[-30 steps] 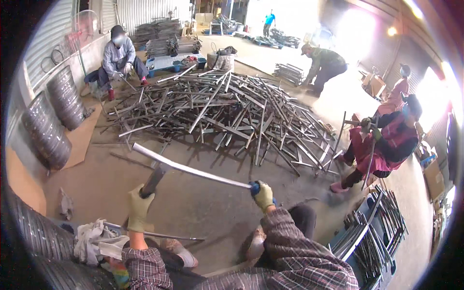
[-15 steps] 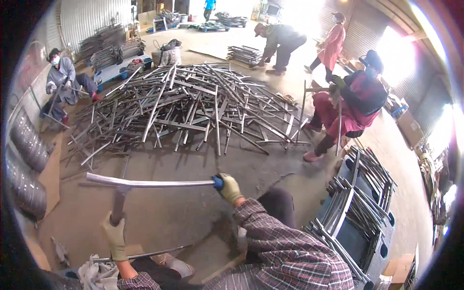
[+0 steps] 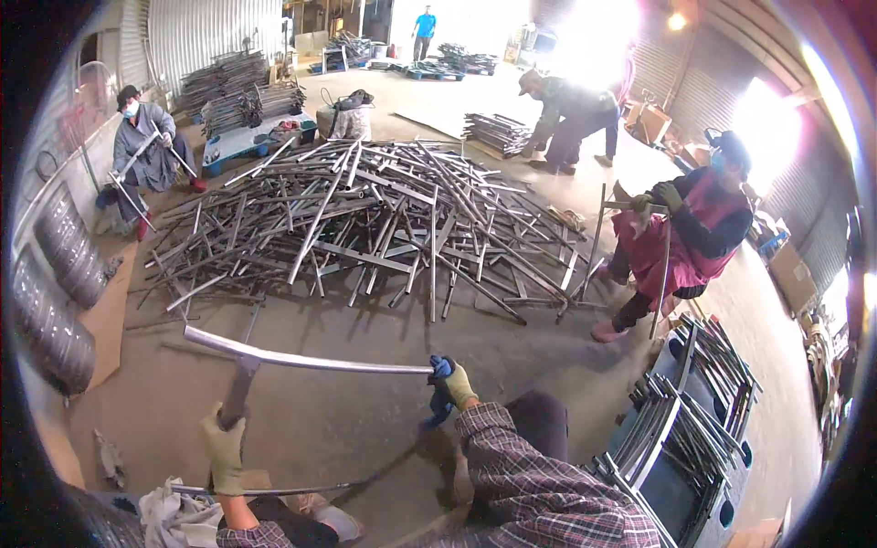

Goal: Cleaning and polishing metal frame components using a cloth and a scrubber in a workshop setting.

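A long, silver, round metal tube (image 3: 311, 361) is extending crosswise in front of the person, above the grey-brown floor (image 3: 311, 420), with its left end standing higher in view. A flat, grey metal crossbar (image 3: 239, 393) is projecting downward from the tube near that end. Any markings are remaining too small to read.

The left hand (image 3: 225, 452), in a pale yellow-green glove, is grasping the crossbar with fingers closed around it. The right hand (image 3: 461, 385), gloved alike, is clenching a crumpled blue cloth (image 3: 443, 367) about the tube's right end; the cloth is partly hiding the fingers. The left forearm is rising from the lower edge; the right arm, in a dark checked sleeve (image 3: 539, 466), is reaching forward and leftward.

A thin metal tube (image 3: 301, 490) is showing below the left hand, beside a whitish crumpled cloth (image 3: 174, 521). Beyond, a large heap of grey metal bars (image 3: 384, 237) is covering the middle floor. A stack of dark metal bars (image 3: 699, 437) is lying at right. A seated co-worker in a pink apron (image 3: 671, 233) is holding a metal frame. A pale corrugated metal wall (image 3: 210, 36) is standing behind at left.
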Demonstrator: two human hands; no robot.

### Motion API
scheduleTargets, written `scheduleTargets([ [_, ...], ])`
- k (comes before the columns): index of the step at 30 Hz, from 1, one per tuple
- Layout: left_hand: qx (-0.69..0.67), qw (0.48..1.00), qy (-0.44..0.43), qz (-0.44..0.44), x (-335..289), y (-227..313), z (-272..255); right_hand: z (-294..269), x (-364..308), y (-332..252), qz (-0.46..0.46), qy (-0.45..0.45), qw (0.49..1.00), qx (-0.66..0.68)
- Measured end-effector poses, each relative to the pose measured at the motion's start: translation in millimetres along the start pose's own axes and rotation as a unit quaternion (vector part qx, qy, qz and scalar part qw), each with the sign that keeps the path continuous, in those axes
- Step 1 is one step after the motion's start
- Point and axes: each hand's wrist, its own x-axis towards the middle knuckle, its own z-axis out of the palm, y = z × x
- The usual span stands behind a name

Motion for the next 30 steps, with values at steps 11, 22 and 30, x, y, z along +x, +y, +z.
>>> scheduleTargets([
  [11, 0.014, 0.999, 0.034, 0.001, 0, -21, -19, -11, 1, -17, 0.154, -0.15, 0.907, 0.363],
  [22, -0.112, 0.992, 0.007, -0.058, -38, 14, -30, 47, -6, 45, 0.044, 0.072, 0.813, 0.576],
  [30, -0.246, 0.954, 0.169, -0.001, -41, 46, -44, 19, -43, 20, 0.104, -0.087, 0.841, 0.523],
])
